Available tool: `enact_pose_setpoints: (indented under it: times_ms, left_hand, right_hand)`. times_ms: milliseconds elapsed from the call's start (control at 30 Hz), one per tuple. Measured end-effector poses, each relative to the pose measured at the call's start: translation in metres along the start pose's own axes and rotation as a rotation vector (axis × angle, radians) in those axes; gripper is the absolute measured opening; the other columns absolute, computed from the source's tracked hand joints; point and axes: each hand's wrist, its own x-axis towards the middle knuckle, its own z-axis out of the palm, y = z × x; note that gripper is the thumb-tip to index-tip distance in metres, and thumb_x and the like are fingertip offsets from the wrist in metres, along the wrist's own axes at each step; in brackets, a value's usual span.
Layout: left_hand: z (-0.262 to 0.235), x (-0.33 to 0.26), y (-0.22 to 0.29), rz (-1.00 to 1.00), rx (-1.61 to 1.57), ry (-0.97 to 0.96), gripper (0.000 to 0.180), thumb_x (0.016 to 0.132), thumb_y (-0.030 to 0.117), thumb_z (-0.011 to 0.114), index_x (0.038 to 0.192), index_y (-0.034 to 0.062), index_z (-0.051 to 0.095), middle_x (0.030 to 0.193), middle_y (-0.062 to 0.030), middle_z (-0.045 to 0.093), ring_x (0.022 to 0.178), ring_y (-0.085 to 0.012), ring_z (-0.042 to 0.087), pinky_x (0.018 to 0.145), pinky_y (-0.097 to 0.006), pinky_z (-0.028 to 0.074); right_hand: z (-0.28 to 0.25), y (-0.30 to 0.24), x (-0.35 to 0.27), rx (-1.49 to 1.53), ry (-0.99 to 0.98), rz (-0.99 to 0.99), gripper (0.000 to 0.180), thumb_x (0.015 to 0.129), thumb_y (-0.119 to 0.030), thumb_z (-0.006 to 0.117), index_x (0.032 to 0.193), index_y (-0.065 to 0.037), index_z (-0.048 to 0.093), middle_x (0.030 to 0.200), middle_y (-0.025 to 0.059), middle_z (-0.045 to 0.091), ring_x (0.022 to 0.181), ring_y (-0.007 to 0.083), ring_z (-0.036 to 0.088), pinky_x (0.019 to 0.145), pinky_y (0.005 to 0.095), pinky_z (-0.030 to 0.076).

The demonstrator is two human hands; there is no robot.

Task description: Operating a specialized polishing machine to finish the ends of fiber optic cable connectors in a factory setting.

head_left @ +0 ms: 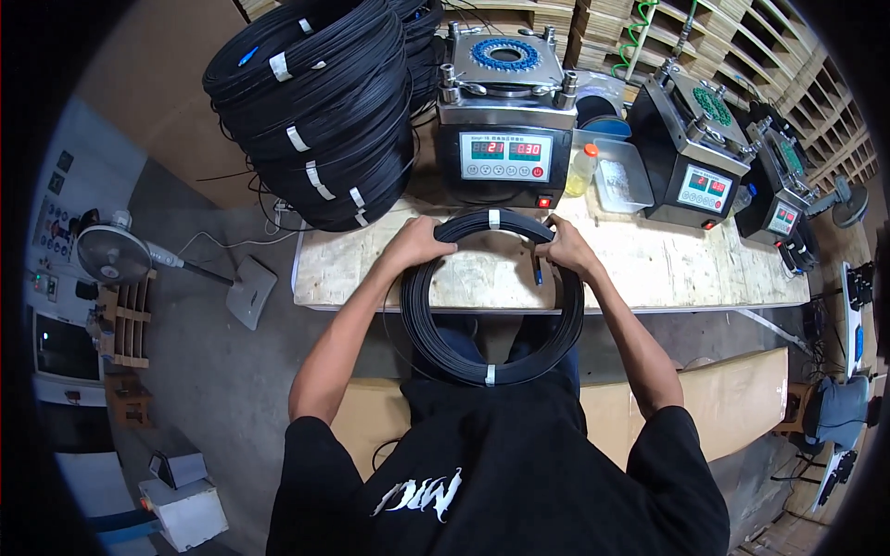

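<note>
I hold a coil of black cable [491, 357] with both hands, one on each upper side of the ring. My left hand [422, 246] is closed over the upper left arc, fingers curled around the bundled strands. My right hand [567, 250] has its grip closed on the upper right arc, and a short blue-tipped cable end [537, 271] hangs just beside its fingers. The coil's top part lies on the pale wooden desk [667, 264], while its lower half hangs over the desk's near edge in front of my lap. White tape bands bind it at the top [494, 219] and at the bottom.

Behind the coil, touching distance from its top, stands a grey machine with red number displays [505, 153] and a blue ringed fixture on top. To its left rises a tall stack of black cable coils [320, 111], each bound with white tape. To the right sit a small yellow bottle with an orange cap [581, 171], a clear plastic tray [623, 176], and two more machines of the same kind [695, 153]. A fan [111, 255] stands on the floor at my left.
</note>
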Motion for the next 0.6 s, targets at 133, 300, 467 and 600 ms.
enact_pose_setpoints:
  times_ms: [133, 300, 467, 600]
  left_hand:
    - [-0.025, 0.007, -0.013, -0.189, -0.336, -0.353, 0.075, 0.084, 0.066, 0.068, 0.115, -0.0030, 0.071, 0.093, -0.0123, 0.073, 0.091, -0.0188, 0.067, 0.083, -0.032, 0.051]
    - [-0.038, 0.010, -0.016, -0.109, -0.504, -0.540, 0.067, 0.099, 0.060, 0.050, 0.122, -0.0015, 0.065, 0.091, -0.0053, 0.068, 0.081, -0.0088, 0.062, 0.074, -0.025, 0.050]
    - [-0.016, -0.007, -0.020, -0.284, -0.965, -0.597, 0.048, 0.099, 0.047, 0.060, 0.116, 0.0017, 0.062, 0.095, -0.0055, 0.068, 0.071, -0.0079, 0.063, 0.062, -0.024, 0.055]
    - [-0.014, -0.025, -0.003, -0.121, -0.986, -0.338, 0.036, 0.091, 0.034, 0.072, 0.100, -0.0001, 0.065, 0.077, -0.0025, 0.063, 0.061, -0.0059, 0.057, 0.057, -0.021, 0.048]
  right_hand:
    - [0.000, -0.005, -0.006, 0.060, -0.025, 0.028, 0.041, 0.068, -0.010, 0.073, 0.102, 0.003, 0.055, 0.071, 0.0095, 0.061, 0.064, 0.0168, 0.059, 0.060, 0.0317, 0.048]
    - [-0.008, -0.008, -0.014, 0.059, -0.003, -0.008, 0.041, 0.067, -0.012, 0.075, 0.099, 0.003, 0.055, 0.074, 0.0125, 0.062, 0.069, 0.0175, 0.059, 0.065, 0.0324, 0.049]
    - [-0.007, -0.028, -0.017, 0.095, 0.013, -0.039, 0.040, 0.068, -0.011, 0.076, 0.098, 0.003, 0.054, 0.074, 0.0150, 0.063, 0.070, 0.0202, 0.061, 0.066, 0.0344, 0.050]
    - [-0.009, -0.037, -0.017, 0.018, 0.063, -0.111, 0.044, 0.069, -0.014, 0.078, 0.102, 0.005, 0.056, 0.077, 0.0178, 0.065, 0.072, 0.0231, 0.063, 0.070, 0.0365, 0.051]
